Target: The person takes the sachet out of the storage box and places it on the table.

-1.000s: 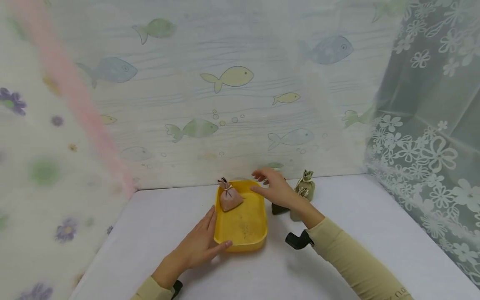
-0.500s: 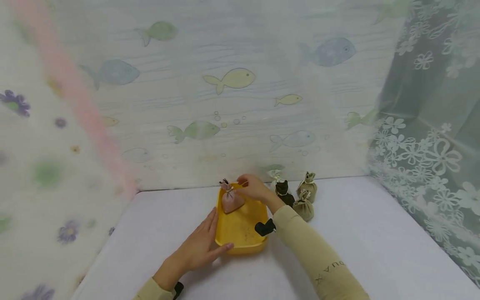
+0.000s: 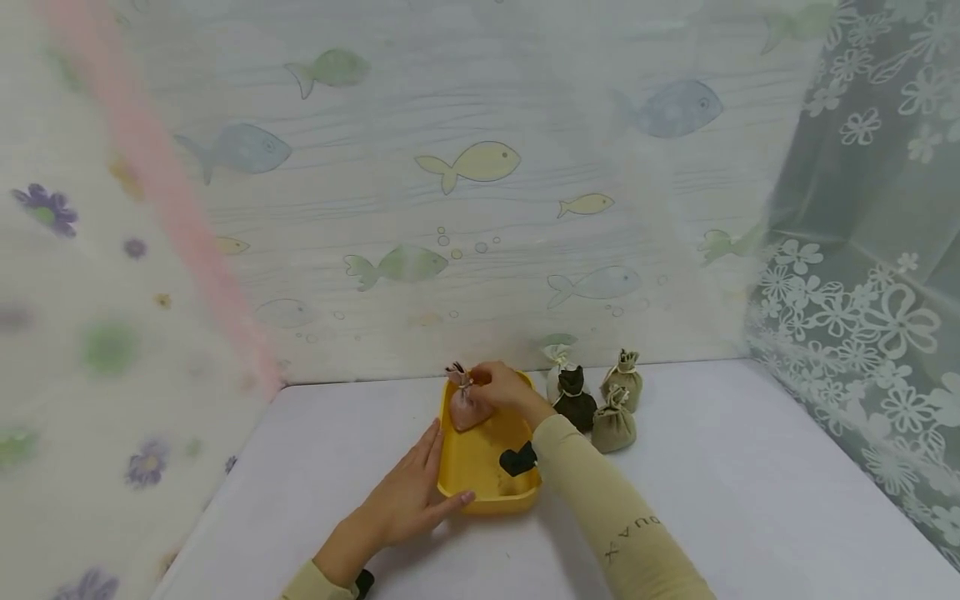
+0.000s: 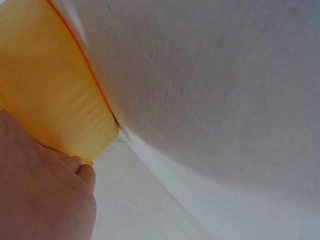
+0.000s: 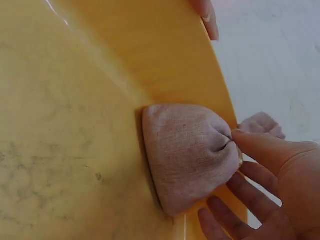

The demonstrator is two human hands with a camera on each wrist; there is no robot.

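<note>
A yellow plastic tray (image 3: 468, 465) lies on the white table, with a small pink drawstring pouch (image 3: 468, 415) at its far left corner. My right hand (image 3: 502, 389) reaches over the tray and pinches the pouch's tied neck between thumb and forefinger. In the right wrist view the pouch (image 5: 187, 155) leans against the tray's wall, its gathered top past the rim. My left hand (image 3: 408, 490) lies against the tray's left side, fingers straight along the wall and thumb over the near rim. Only part of that hand (image 4: 45, 195) shows beside the yellow wall in the left wrist view.
Right of the tray stand a white pouch (image 3: 557, 367), a dark brown pouch (image 3: 575, 406) and two olive pouches, one nearer (image 3: 613, 427) and one farther (image 3: 626, 385). A fish-print curtain (image 3: 480, 250) hangs along the table's back edge.
My right hand has moved left from the tray's right rim to the pink pouch and now pinches its neck. My left hand has stayed against the tray.
</note>
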